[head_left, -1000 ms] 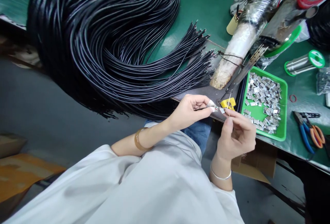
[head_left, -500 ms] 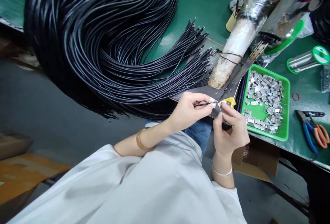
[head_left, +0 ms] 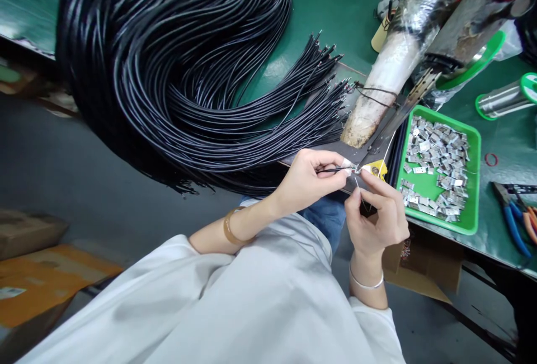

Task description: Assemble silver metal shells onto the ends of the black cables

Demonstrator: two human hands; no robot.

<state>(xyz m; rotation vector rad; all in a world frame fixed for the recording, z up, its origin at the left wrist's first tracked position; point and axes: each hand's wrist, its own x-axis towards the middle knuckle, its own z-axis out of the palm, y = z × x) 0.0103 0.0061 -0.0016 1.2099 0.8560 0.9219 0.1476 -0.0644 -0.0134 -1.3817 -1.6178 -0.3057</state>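
My left hand (head_left: 314, 178) pinches a thin black cable (head_left: 332, 170) near its end, the fingertips wrapped in white. At that end sits a small silvery metal piece (head_left: 357, 168), right under the slim tip of a soldering iron (head_left: 419, 87) that slants down from the upper right. My right hand (head_left: 377, 213) is closed, thumb and fingers around a thin solder wire (head_left: 356, 182) whose short end points up at the metal piece. Its forefinger, also white-tipped, is close by the piece; whether it touches is unclear. A yellow label (head_left: 377, 169) lies behind.
A large bundle of black cables (head_left: 168, 90) covers the left of the green table (head_left: 331, 6). To the right are a green tray (head_left: 473, 185) of small metal parts, a solder spool (head_left: 501, 101), a red ring (head_left: 490, 159) and blue-and-orange-handled pliers (head_left: 514, 221). A wrapped tube (head_left: 380, 81) slants overhead.
The right thumb has dropped slightly, and the solder end now stands a little below the metal piece. My left hand keeps its hold. The whole view has shifted slightly.
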